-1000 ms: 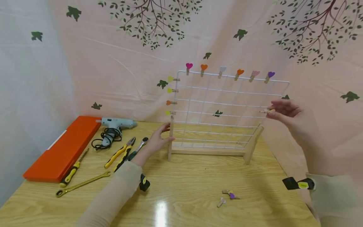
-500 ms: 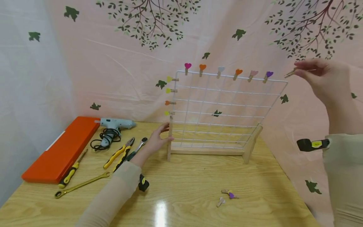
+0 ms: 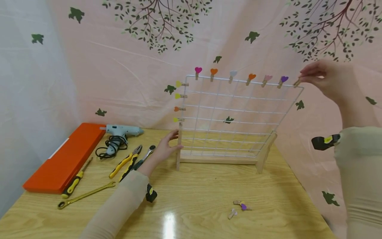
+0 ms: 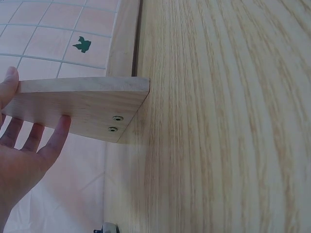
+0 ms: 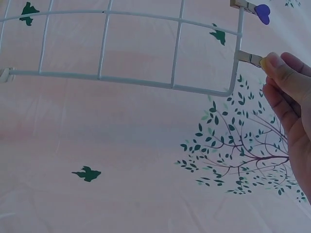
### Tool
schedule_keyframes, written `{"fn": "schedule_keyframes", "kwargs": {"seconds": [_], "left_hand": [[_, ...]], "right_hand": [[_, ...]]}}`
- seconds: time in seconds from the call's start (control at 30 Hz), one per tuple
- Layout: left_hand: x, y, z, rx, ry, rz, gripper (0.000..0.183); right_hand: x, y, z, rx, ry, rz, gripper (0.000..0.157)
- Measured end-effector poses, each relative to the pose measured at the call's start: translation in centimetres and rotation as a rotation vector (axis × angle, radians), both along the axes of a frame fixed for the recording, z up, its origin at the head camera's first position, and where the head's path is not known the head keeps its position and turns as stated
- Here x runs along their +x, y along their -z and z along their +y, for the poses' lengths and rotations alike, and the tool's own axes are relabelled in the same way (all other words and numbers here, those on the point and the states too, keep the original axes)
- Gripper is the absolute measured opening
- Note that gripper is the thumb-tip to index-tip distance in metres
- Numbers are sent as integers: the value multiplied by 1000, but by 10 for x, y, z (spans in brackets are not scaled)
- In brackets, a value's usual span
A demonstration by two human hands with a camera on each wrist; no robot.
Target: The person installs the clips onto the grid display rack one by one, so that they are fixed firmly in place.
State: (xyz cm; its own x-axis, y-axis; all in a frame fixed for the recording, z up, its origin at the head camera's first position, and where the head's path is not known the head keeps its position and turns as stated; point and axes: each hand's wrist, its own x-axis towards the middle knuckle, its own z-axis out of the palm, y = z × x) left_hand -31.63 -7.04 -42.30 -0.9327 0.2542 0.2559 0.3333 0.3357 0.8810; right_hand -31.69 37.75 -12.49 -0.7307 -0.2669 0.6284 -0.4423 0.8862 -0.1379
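Note:
My right hand (image 3: 331, 79) pinches a small wooden clothespin (image 5: 250, 58) with a yellow end between thumb and fingers. The clothespin's tip is at the top wire of a white wire grid (image 5: 136, 82), near its right corner. Beside it on that wire sits a clothespin with a purple heart (image 3: 284, 79). More heart clothespins line the top wire and the left side. My left hand (image 3: 163, 148) grips the left side board (image 4: 87, 104) of the grid's wooden stand (image 3: 218, 161), thumb on one edge and fingers against the outer face.
Several loose clothespins (image 3: 232, 213) lie on the table (image 3: 191, 189) in front of the stand. On the left are an orange case (image 3: 65, 157), a glue gun (image 3: 119, 131), pliers (image 3: 121, 165), a ratchet (image 3: 146, 155), a screwdriver (image 3: 74, 182) and a wrench (image 3: 89, 193).
My right hand has risen from the grid's right side with the clothespin, then come left onto the top wire near the corner. The left hand stays on the stand.

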Motion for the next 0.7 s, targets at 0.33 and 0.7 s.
{"fn": "schedule_keyframes", "kwargs": {"seconds": [0.33,0.7], "left_hand": [[0,1,-1,-12,-22,-7,70],[2,0,0,1,-5,-5,70]], "right_hand": [[-4,-5,-5,81,-56,-21,17],[-3,4,0,66,-39,-39,26]]}}
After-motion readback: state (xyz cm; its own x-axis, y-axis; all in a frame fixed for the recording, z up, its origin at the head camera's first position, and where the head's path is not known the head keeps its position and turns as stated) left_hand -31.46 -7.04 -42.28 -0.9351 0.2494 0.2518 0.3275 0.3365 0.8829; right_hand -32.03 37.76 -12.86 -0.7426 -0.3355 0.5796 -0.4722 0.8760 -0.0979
